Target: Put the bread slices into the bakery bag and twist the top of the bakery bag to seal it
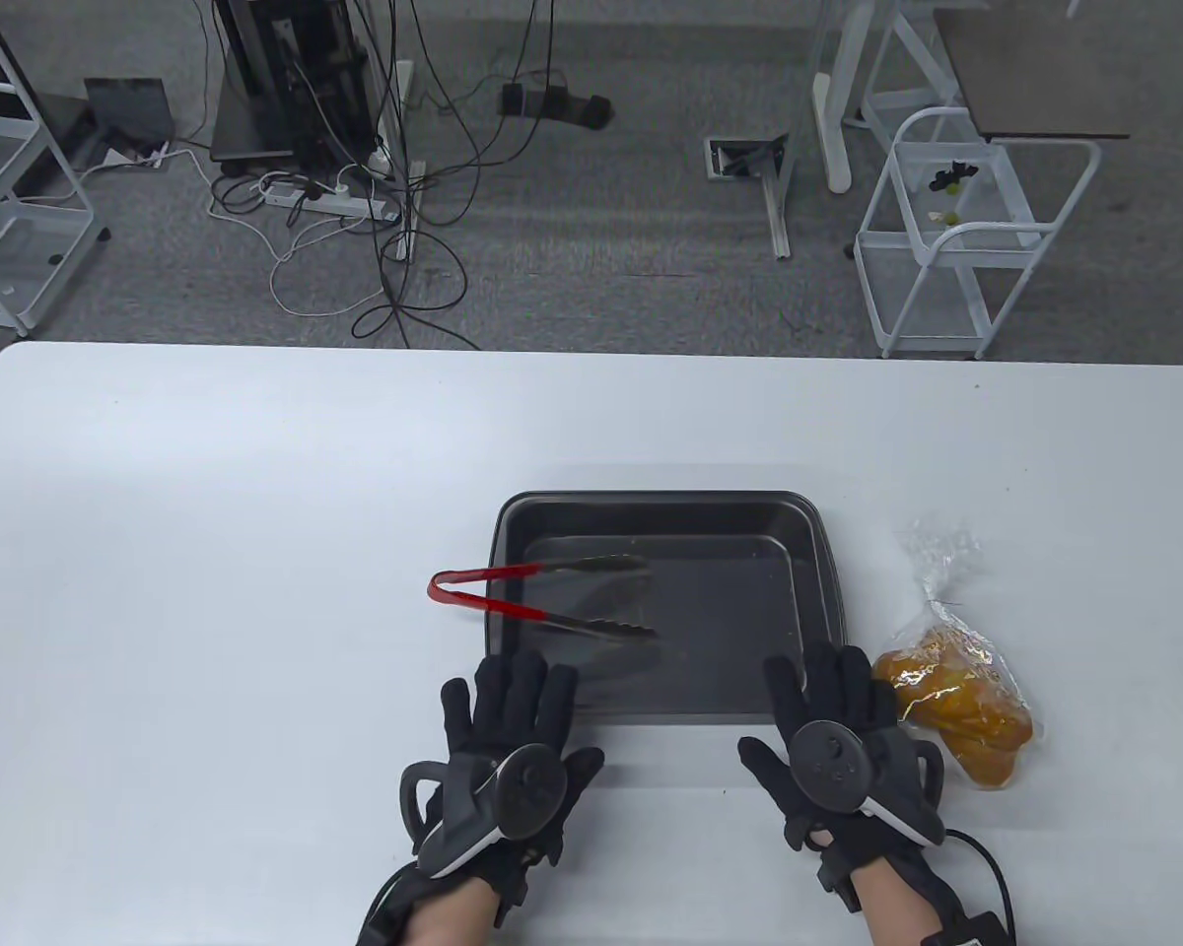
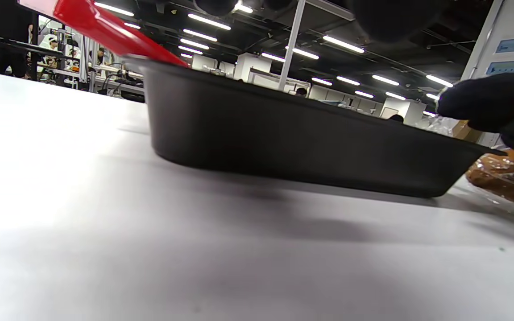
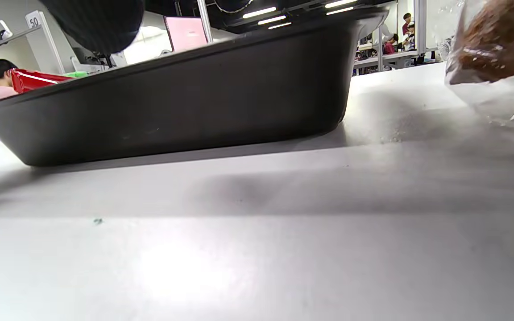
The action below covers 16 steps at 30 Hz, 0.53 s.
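The left hand (image 1: 513,734) lies palm down on the white table (image 1: 207,552) with its fingers (image 1: 527,685) straight and spread, holding nothing; the fingertips reach the near rim of the dark baking tray (image 1: 813,552), at its left corner. Just beyond those fingertips a pair of tongs (image 1: 542,596) with red handles rests across the tray's left rim, the joined red end hanging outside to the left and the two metal tips lying spread inside the tray, so the tool's long axis runs left to right. In the left wrist view the tray's dark side wall (image 2: 283,138) fills the middle, with the red handle (image 2: 101,26) poking over its edge. The right hand (image 1: 838,744) is also flat and palm down, fingers extended and relaxed, gripping nothing, its fingertips at the tray's near right corner. Just beside this hand, to its right, lies the clear bag (image 1: 956,680) on the table, outside the tray. The bread slices (image 1: 966,714) are inside it, golden brown, at the end nearer the person. The bag's top (image 1: 937,562) is gathered to a narrow neck and points away from the person, leaning slightly left, so the bag's long axis runs from near right to far left. The right wrist view shows the bagged bread (image 3: 493,49) at its upper right edge.
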Motion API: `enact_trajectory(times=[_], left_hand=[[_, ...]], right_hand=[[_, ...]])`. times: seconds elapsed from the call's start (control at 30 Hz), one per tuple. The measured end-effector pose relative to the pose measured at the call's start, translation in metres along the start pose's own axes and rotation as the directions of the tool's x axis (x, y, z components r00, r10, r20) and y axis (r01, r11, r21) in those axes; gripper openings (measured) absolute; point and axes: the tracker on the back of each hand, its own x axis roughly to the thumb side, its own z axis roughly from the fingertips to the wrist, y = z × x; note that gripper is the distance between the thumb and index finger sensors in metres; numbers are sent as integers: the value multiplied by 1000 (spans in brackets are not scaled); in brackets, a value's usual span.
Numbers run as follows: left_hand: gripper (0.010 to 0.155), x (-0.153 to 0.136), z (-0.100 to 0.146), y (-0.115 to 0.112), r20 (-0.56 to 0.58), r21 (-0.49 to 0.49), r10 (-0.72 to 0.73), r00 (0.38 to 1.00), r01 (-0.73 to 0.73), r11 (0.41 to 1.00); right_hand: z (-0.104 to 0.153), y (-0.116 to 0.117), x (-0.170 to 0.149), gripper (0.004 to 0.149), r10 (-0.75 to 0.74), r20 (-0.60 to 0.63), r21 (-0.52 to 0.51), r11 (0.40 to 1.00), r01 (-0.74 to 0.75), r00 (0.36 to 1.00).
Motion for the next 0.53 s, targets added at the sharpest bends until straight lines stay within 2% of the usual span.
enact_trajectory(times=[0.53], left_hand=[[82,-3,0,0,22,12,7,1000,-7,1000]], right_hand=[[-1,0,1,84,-4,-5,11,1000,4,1000]])
